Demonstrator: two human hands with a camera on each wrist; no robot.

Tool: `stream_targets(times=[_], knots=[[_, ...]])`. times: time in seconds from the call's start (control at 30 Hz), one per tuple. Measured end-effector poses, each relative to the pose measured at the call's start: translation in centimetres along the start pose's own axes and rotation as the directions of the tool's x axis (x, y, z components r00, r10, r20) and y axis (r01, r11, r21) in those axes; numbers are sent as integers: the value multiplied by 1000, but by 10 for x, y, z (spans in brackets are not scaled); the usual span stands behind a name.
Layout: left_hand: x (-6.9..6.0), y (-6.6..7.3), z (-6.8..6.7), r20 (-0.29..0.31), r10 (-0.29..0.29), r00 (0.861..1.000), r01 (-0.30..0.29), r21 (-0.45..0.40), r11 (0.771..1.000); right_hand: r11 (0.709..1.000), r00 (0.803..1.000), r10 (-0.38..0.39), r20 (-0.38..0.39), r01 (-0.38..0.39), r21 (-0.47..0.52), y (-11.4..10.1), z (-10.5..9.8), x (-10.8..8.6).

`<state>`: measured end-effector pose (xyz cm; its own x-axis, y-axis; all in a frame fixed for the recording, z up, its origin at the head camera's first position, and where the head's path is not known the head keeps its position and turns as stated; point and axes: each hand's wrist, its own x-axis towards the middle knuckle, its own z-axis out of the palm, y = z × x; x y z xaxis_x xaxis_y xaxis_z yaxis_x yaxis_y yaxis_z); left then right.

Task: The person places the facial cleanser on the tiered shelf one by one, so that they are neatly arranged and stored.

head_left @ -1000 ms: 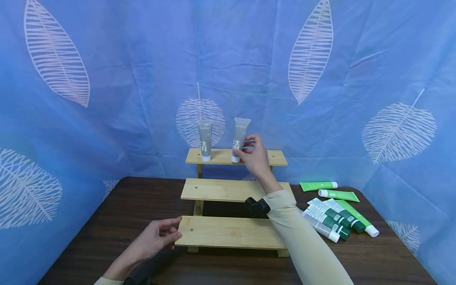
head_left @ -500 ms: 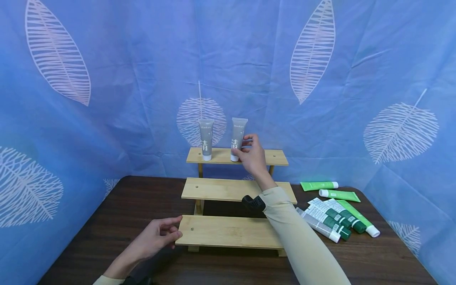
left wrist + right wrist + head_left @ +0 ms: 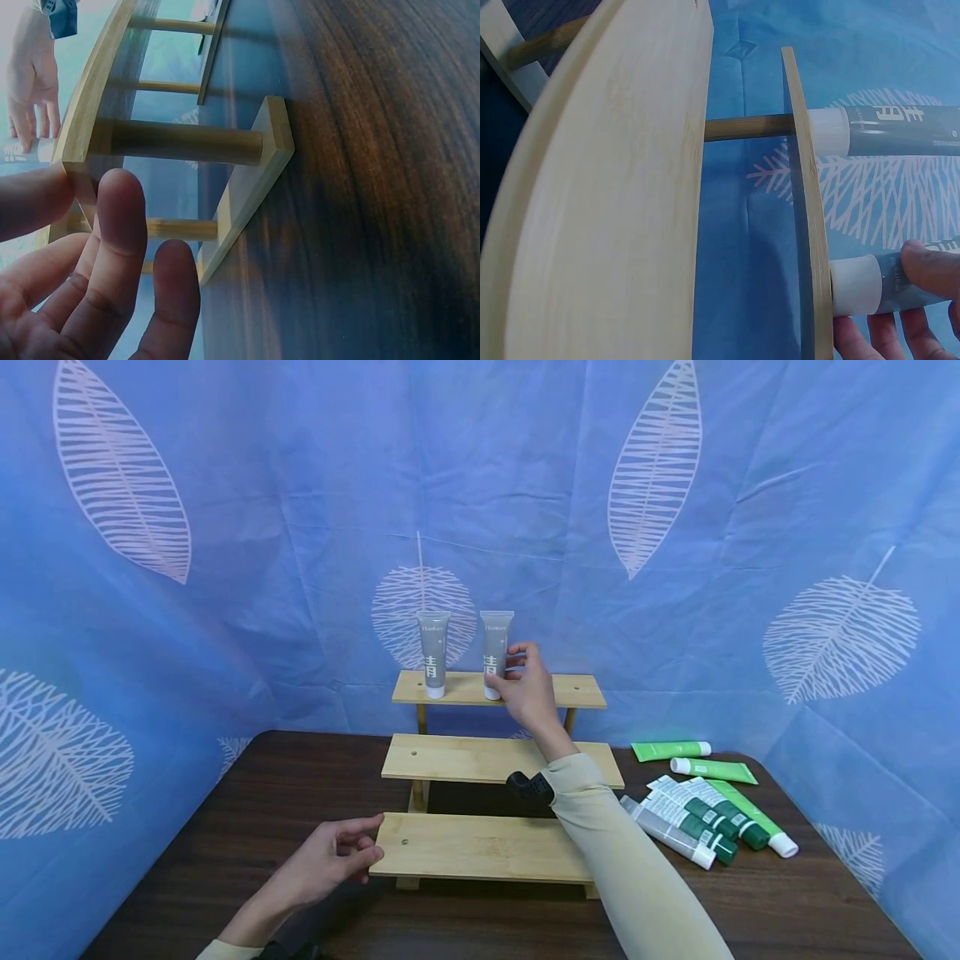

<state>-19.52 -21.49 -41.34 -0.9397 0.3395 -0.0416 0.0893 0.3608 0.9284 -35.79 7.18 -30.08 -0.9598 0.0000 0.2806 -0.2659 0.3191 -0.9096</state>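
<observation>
A three-tier wooden display stand (image 3: 480, 846) stands on the table. On its top board (image 3: 551, 690), my right hand (image 3: 531, 695) holds a grey squeeze tube (image 3: 496, 633) upright between thumb and fingers. Its white cap (image 3: 856, 286) points down and meets the board in the right wrist view. A matching grey tube (image 3: 433, 646) stands cap-down to its left, a gap apart. My left hand (image 3: 321, 867) grips the left end of the lowest board. In the left wrist view, the fingertips (image 3: 121, 210) lie at that board's corner.
Several tubes lie in a group on the table's right side: light green tubes (image 3: 670, 751), white tubes with dark green caps (image 3: 675, 797) and a grey tube (image 3: 666, 833). The dark wooden table (image 3: 315, 777) ends against a blue leaf-patterned cloth (image 3: 300, 568).
My right hand has slid the grey tube a little left along the top board, nearer the other grey tube. The tube now stands straighter. My left hand has stayed in place.
</observation>
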Motion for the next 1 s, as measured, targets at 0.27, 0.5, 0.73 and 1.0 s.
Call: stream_targets(times=[0.27,0.5,0.73,1.0], knots=[[0,0,0,4,17,1000,-17,11,1000,1000,1000,-9,-13,9,-15,0,1,-3],[-1,-1,0,0,17,1000,-17,24,1000,1000,1000,-21,-22,20,-19,0,3,-3],[0,-1,0,-5,11,1000,-11,25,1000,1000,999,-13,-29,13,-21,0,4,-2],[-1,0,0,-11,3,1000,-2,26,1000,999,999,-21,-41,20,-33,2,4,-3]])
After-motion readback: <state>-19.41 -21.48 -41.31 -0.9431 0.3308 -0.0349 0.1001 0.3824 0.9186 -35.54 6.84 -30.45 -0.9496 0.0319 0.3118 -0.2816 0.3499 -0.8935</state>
